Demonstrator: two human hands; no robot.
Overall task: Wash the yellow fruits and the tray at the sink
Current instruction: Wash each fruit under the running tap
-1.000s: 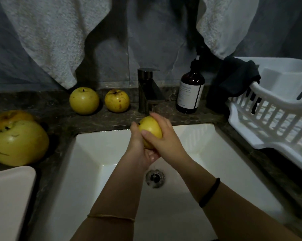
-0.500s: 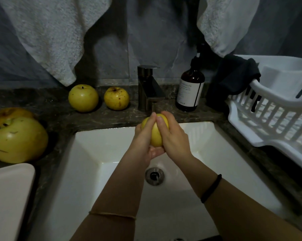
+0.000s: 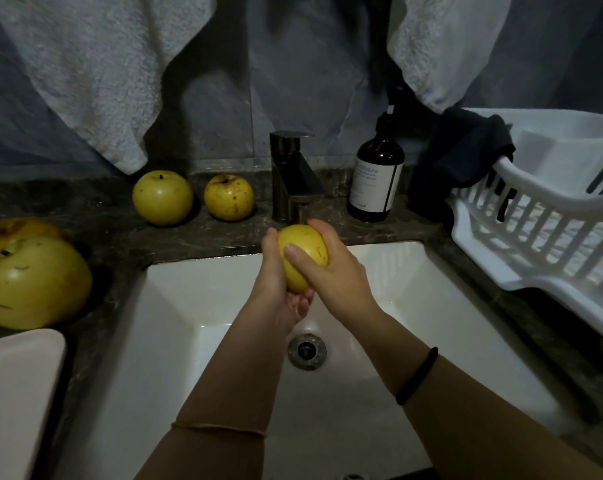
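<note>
Both hands hold one yellow fruit (image 3: pixel 305 252) over the white sink (image 3: pixel 196 306), just below the dark tap (image 3: pixel 293 178). My left hand (image 3: pixel 276 285) cups it from the left and underneath. My right hand (image 3: pixel 334 268) wraps it from the right, thumb across its front. Two more yellow fruits (image 3: pixel 162 197) (image 3: pixel 228 196) sit on the dark counter left of the tap. A larger yellow fruit (image 3: pixel 30 282) lies at the far left with another (image 3: pixel 12 230) behind it. A white tray (image 3: pixel 16 393) shows at the bottom left corner.
A brown soap bottle (image 3: pixel 376 181) stands right of the tap. A white dish rack (image 3: pixel 542 220) fills the right counter, with a dark cloth (image 3: pixel 463 157) over its corner. Two pale towels (image 3: pixel 95 74) (image 3: pixel 452 46) hang on the wall. The drain (image 3: pixel 306 350) lies below the hands.
Both hands lifted the fruit closer to the tap spout and turned it; my right thumb now lies across the fruit's front.
</note>
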